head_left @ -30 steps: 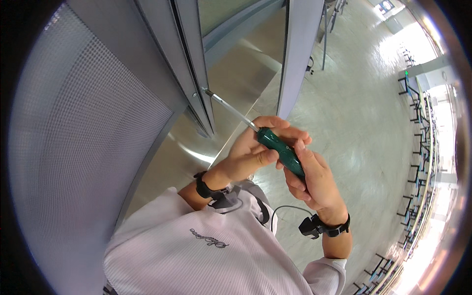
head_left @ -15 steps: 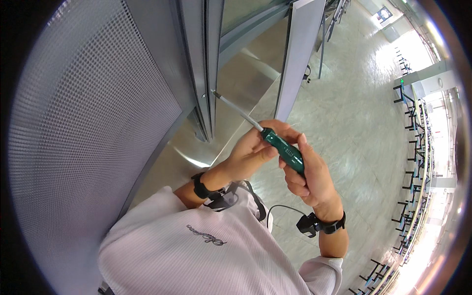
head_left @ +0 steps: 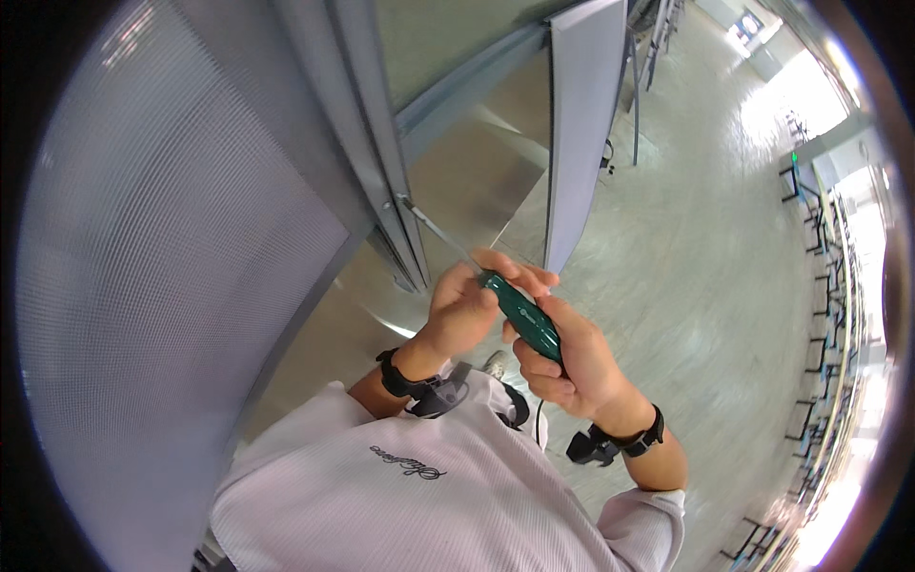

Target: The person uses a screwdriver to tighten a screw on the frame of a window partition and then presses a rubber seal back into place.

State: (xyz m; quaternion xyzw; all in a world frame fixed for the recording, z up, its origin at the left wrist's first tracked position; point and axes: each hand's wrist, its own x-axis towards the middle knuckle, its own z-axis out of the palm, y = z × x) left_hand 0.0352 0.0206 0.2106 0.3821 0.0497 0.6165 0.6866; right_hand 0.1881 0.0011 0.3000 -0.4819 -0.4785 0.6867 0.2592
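Note:
Both my hands are on a screwdriver (head_left: 523,318) with a glossy dark green handle and a slim metal shaft. My right hand (head_left: 577,360) wraps the rear half of the handle. At the front of the handle, where the shaft begins, my left hand (head_left: 464,313) closes around it with thumb and fingers. The shaft slants up and left to a grey metal post (head_left: 367,124), its tip at the post's edge. Beside the tip sits a small, screw-like round spot; whether the tip is seated in a screw I cannot tell.
A grey perforated panel (head_left: 181,257) stands close on my left. Beyond the post, a pale upright panel (head_left: 579,133) rises from the shiny floor (head_left: 686,286). Dark-legged tables or benches (head_left: 815,343) line the far right. Wrist straps with small black devices sit on both forearms.
The screwdriver handle has turned about its length, showing a different side. Both hands have shifted left and slightly down in view, while the tip remains at the post. The view has shifted slightly too.

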